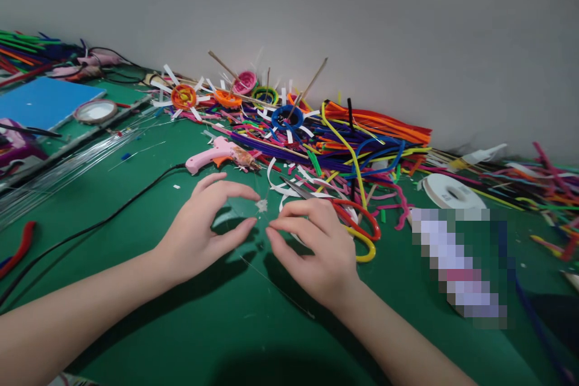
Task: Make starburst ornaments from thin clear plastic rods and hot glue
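Observation:
My left hand (205, 226) hovers over the green table with its thumb and index finger apart, beside a small whitish blob (262, 205). To its right, my right hand (319, 247) has thumb and fingertips close together; anything between them is too small to make out. A thin clear strand (275, 289) runs below the hands. Scissors with red and yellow handles (373, 232) lie behind and right of my right hand. A pink glue gun (219, 155) rests beyond my left hand, its black cord trailing left.
Piles of coloured pipe cleaners (380, 123) and wheel-like pieces with white strips (287, 117) line the wall. A white ribbon spool (452, 193) sits at right. At left are clear strands (90, 151), a tape roll (96, 111) and a blue sheet (49, 102).

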`<state>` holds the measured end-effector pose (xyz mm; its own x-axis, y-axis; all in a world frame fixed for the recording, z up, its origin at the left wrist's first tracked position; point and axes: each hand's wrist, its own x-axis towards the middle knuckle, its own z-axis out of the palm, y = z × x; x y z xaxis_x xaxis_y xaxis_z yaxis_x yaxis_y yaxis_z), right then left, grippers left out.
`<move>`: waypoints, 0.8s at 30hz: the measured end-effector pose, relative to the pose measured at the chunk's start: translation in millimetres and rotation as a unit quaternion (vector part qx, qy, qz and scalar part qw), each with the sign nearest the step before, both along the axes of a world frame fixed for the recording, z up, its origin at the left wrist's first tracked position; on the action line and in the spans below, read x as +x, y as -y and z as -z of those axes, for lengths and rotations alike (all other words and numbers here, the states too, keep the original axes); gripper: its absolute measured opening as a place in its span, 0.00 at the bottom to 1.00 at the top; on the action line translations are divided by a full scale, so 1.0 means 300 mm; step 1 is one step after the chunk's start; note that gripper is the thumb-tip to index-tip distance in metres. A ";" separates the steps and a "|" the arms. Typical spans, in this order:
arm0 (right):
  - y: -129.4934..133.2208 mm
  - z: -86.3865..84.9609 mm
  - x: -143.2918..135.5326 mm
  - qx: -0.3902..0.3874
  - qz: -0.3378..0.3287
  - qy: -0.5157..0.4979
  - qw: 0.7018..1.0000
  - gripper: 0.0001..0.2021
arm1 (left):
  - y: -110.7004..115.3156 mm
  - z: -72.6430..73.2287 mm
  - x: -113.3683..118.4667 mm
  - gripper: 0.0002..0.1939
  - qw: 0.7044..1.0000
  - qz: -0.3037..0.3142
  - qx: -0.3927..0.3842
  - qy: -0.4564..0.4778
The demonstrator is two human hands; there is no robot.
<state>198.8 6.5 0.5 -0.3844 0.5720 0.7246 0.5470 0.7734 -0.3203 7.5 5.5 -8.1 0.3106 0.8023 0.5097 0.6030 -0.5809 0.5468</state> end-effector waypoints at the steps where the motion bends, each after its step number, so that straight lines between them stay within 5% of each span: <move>1: 0.000 0.007 -0.002 -0.016 0.001 -0.011 1.000 0.03 | -0.003 0.004 0.000 0.12 1.000 -0.002 -0.015 -0.012; 8: -0.017 0.042 0.020 -0.054 0.001 -0.069 0.996 0.01 | -0.018 0.018 0.000 0.13 0.998 0.011 -0.059 -0.037; 13: -0.037 0.062 0.036 -0.099 -0.015 -0.045 0.994 0.18 | -0.017 0.023 0.000 0.11 0.998 0.029 -0.057 -0.009; 24: -0.047 0.083 0.043 -0.164 -0.020 0.040 0.985 0.27 | -0.010 0.021 -0.002 0.07 0.996 0.074 -0.049 0.019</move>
